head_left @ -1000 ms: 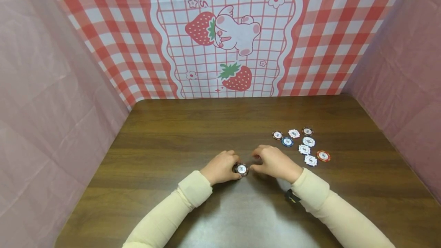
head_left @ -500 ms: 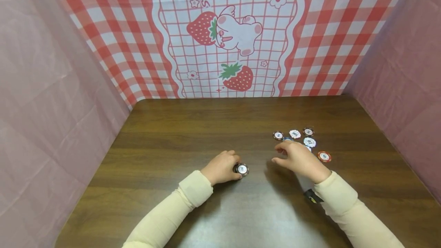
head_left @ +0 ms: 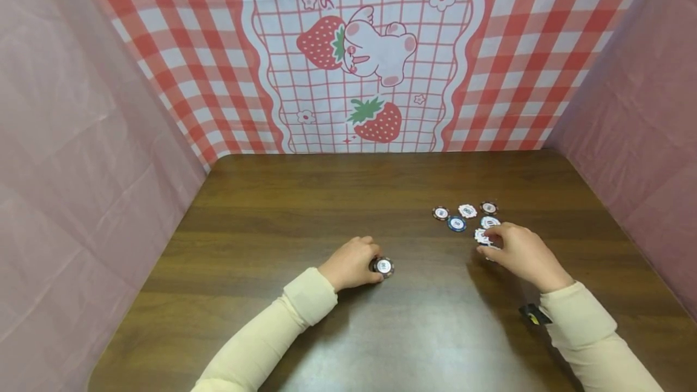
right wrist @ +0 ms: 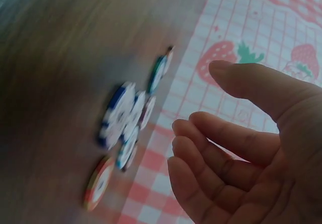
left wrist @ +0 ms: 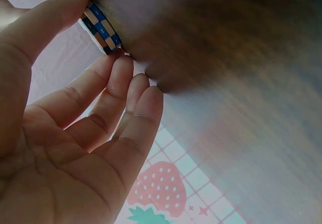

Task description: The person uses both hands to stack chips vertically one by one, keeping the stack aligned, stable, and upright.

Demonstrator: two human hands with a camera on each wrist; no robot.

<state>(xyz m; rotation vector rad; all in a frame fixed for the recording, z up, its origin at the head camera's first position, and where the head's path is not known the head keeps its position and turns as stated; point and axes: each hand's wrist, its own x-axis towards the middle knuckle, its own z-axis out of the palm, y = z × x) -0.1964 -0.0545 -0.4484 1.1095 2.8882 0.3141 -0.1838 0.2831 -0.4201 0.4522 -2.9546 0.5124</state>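
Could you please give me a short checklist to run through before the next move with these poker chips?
1. Left hand steadies the chip stack: ok, pinched at its edge.
2. Right hand free: ok, no chip in its grasp.
3. White chip near the right hand: ok, beside its fingertips in the head view.
4. Red chip visible from the head: not ok, the right hand hides it; the right wrist view shows it.
5. Exact number of chips in the stack: cannot tell, only part of its edge shows.
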